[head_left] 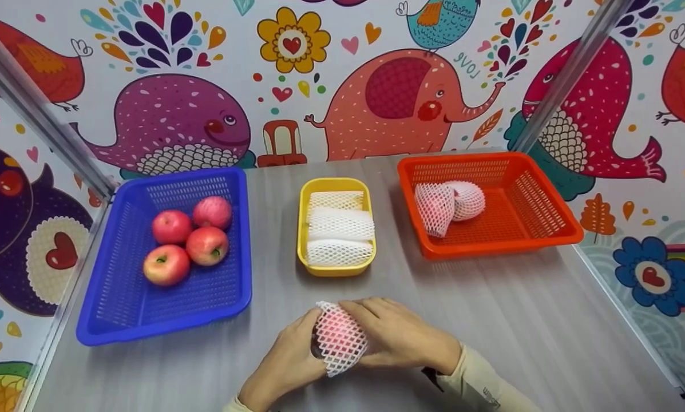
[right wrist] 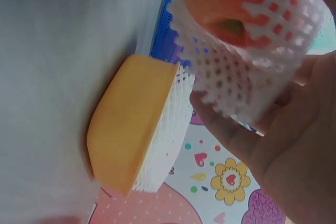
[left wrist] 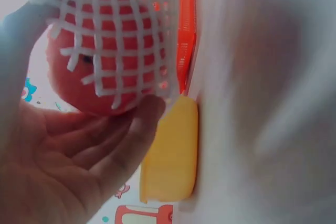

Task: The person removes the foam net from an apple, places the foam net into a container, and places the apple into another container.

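Above the near part of the table, a red apple (right wrist: 215,1) sits partly inside a white foam fruit net (head_left: 342,343). My left hand (head_left: 288,357) grips the apple from the left, its fingers curled around the fruit and net. From the right, my right hand (head_left: 402,335) holds the netted apple, with its thumb below and fingers over the top. The apple's stem end shows through the net's opening in the right wrist view. In the left wrist view, the net's cut edge lies across the apple, leaving part of its red skin bare.
At left, a blue basket (head_left: 165,329) holds several bare apples (head_left: 166,265). A yellow tub (head_left: 336,271) with several folded foam nets (head_left: 340,224) stands at centre. The orange basket (head_left: 502,247) at right contains two netted apples (head_left: 435,207). Printed wall panels border the table.
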{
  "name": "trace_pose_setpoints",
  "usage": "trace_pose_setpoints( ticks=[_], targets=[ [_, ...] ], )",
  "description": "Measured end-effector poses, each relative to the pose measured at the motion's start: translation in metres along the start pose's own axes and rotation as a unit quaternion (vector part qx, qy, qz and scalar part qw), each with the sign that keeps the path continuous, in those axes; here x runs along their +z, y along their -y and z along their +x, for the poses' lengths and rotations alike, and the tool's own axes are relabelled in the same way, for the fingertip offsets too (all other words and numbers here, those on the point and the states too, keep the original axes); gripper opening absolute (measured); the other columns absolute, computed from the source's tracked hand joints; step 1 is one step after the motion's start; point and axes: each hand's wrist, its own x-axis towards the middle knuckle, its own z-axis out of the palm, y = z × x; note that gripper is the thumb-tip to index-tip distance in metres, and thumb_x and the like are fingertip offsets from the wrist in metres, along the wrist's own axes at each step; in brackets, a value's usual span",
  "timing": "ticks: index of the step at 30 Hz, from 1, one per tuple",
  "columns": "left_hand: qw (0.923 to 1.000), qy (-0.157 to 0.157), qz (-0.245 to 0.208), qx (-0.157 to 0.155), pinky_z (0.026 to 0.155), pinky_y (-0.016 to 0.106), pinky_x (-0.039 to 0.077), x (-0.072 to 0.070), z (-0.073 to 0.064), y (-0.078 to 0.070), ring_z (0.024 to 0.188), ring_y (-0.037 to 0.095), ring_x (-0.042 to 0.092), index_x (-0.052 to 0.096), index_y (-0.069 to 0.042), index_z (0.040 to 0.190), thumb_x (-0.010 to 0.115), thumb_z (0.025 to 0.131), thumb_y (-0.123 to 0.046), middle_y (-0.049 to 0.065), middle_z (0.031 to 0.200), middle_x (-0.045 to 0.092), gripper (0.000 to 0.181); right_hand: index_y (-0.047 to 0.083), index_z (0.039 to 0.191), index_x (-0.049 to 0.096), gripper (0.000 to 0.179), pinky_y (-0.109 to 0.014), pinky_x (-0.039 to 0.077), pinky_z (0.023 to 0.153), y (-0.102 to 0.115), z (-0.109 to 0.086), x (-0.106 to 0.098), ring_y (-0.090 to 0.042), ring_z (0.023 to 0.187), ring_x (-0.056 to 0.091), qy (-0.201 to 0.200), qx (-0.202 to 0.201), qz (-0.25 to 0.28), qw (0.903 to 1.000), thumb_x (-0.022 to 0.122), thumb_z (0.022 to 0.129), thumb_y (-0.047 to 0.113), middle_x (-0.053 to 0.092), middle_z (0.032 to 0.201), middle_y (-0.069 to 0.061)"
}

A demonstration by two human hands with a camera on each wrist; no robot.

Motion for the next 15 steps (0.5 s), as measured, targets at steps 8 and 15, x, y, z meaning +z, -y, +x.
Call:
trace_pose_setpoints(
  ticks=[8,15],
  targets=[
    [0.9997,-0.023,0.004,0.000,0.091,0.044,0.052,-0.004,-0.004,0.006,0.107,0.021,0.061,0.052,0.001,0.131,0.089,0.068,-0.025,0.008,0.119,0.062,0.078,0.010,0.121,0.066,0.039,-0.032,0.051,0.086,-0.009,-0.004,-0.002,-0.013,0.094,0.063,-0.088,-0.051,0.020,0.9946,0.078,0.088,0.027,0.068,0.104,0.002],
    [0.9994,-0.028,-0.008,-0.021,0.089,0.041,0.053,-0.015,-0.009,0.010,0.105,0.020,0.063,0.053,-0.001,0.137,0.085,0.066,-0.018,0.008,0.121,0.064,0.079,0.012,0.100,0.069,0.021,-0.029,0.049,0.077,-0.013,-0.005,-0.007,-0.011,0.081,0.062,-0.120,-0.082,0.042,0.9884,0.081,0.082,0.011,0.066,0.090,0.005]
  ],
)
